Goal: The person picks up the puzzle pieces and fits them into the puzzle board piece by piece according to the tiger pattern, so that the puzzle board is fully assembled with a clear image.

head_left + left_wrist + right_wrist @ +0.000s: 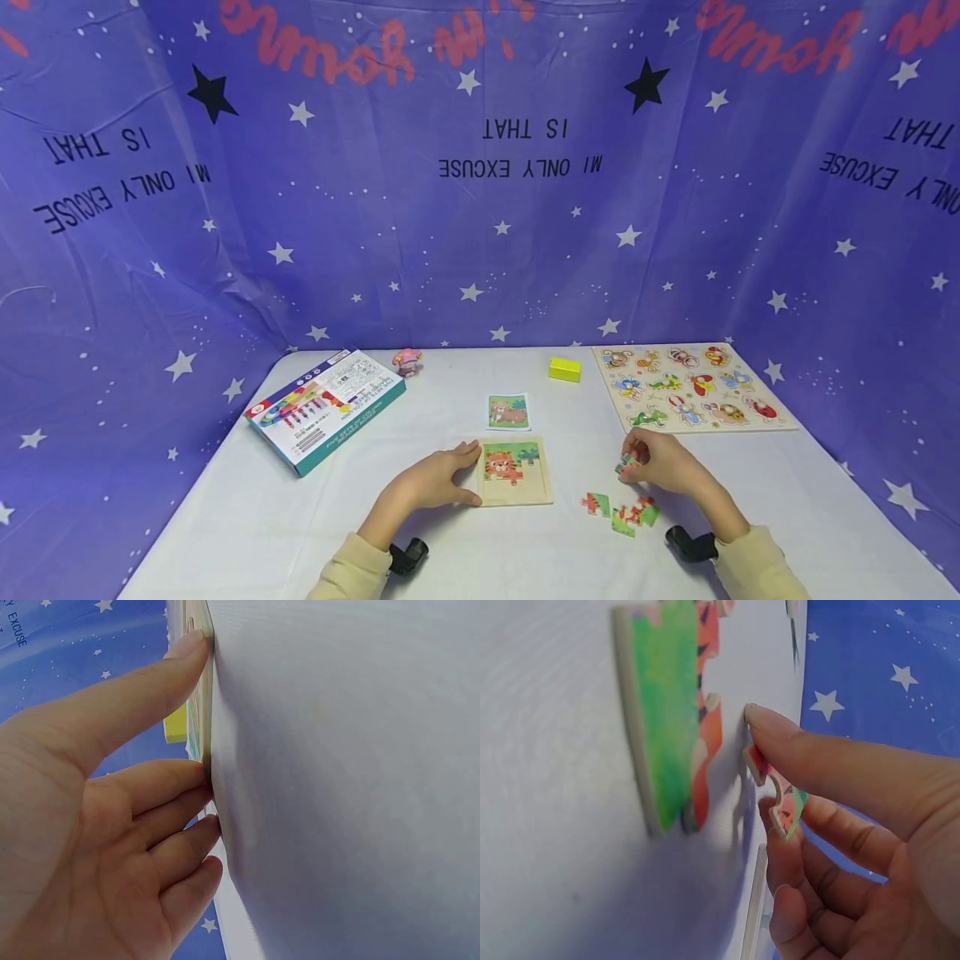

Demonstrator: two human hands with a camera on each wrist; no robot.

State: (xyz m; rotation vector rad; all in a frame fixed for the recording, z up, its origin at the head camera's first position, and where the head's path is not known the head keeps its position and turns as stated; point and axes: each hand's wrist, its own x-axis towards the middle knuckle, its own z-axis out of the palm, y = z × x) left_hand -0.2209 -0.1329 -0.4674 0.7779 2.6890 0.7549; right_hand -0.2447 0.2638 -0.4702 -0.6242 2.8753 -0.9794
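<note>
My left hand (pixel 438 477) rests along the left side of a square wooden puzzle tray (pixel 536 496), its thumb and fingertips touching the edge. Inside the tray sit an orange tiger-face piece (pixel 501 463) and a green piece (pixel 529 452) at the upper right. To the right of the tray, my right hand (pixel 660 461) pinches a jigsaw piece (pixel 789 810) between thumb and fingers; the piece is orange, black-striped and green. Several loose jigsaw pieces (pixel 596 504) lie on the white cloth just below that hand, the nearest large and green in the right wrist view.
A picture card (pixel 508 412) lies just behind the tray. Further back stand a yellow block (pixel 565 370) and a small pink figurine (pixel 407 362). A flat game box (pixel 326 408) lies at the left, and an insect puzzle board (pixel 693 387) at the back right.
</note>
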